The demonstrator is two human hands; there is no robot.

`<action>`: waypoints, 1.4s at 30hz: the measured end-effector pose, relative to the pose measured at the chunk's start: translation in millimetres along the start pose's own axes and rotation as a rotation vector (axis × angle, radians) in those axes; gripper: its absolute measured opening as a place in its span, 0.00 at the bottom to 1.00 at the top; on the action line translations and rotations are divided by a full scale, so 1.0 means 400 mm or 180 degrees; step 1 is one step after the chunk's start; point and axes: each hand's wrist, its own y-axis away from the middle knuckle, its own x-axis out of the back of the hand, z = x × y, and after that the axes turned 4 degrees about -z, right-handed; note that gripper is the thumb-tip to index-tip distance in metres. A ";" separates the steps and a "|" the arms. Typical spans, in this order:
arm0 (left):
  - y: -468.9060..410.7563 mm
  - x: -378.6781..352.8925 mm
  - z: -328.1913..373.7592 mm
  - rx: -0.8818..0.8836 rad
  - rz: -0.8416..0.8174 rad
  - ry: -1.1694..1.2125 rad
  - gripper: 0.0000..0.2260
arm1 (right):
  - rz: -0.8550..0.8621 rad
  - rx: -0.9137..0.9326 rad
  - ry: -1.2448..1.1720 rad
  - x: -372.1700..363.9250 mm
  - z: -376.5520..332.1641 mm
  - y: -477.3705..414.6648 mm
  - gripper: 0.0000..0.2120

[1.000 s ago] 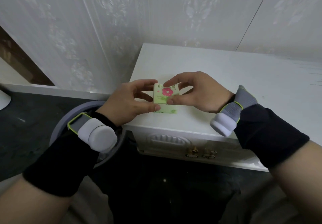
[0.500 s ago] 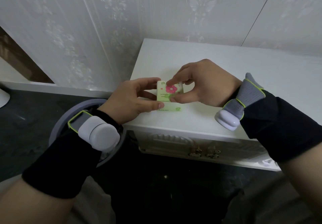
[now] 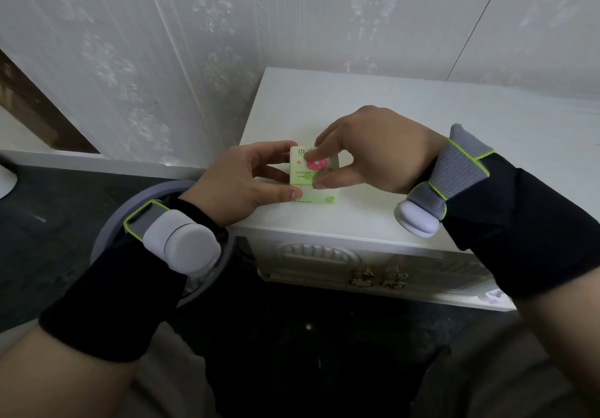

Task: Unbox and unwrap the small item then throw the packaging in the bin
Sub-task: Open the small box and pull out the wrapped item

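A: The right hand (image 3: pixel 373 154) has crept over the box's top since a second ago.

B: Both hands pinch the little green box (image 3: pixel 313 167) above the desk (image 3: pixel 422 118), left hand (image 3: pixel 240 183) bracing. Best hold it steady and pick the top flap with a fingertip.

A: Flower face toward us, long axis roughly upright. The bin (image 3: pixel 110 232) waits below left.

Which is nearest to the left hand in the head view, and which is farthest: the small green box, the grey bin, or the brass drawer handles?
1. small green box: held in the left hand, above the white cabinet.
2. grey bin: on the floor, just below the wrist.
3. brass drawer handles: on the cabinet front, lower right.
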 end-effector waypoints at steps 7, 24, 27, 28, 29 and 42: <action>-0.001 0.002 -0.003 0.0008 0.0011 0.0026 0.30 | 0.0010 -0.0008 0.0080 0.006 -0.010 -0.004 0.20; -0.005 0.003 -0.009 -0.0003 -0.0034 0.0101 0.28 | 0.0343 -0.0058 0.0095 -0.008 -0.020 -0.005 0.20; -0.005 0.005 -0.007 -0.0009 -0.0042 0.0060 0.28 | 0.0386 -0.0071 0.0136 -0.006 -0.026 -0.003 0.20; -0.005 0.005 -0.007 -0.0011 -0.0055 0.0049 0.28 | 0.0404 -0.0077 0.0149 -0.006 -0.027 -0.002 0.20; -0.006 0.004 -0.006 -0.0013 -0.0065 0.0048 0.28 | 0.0413 -0.0083 0.0170 -0.005 -0.029 -0.001 0.20; -0.005 -0.002 -0.003 -0.0064 -0.0018 -0.0066 0.27 | 0.0469 -0.0297 -0.0817 0.019 -0.026 0.016 0.12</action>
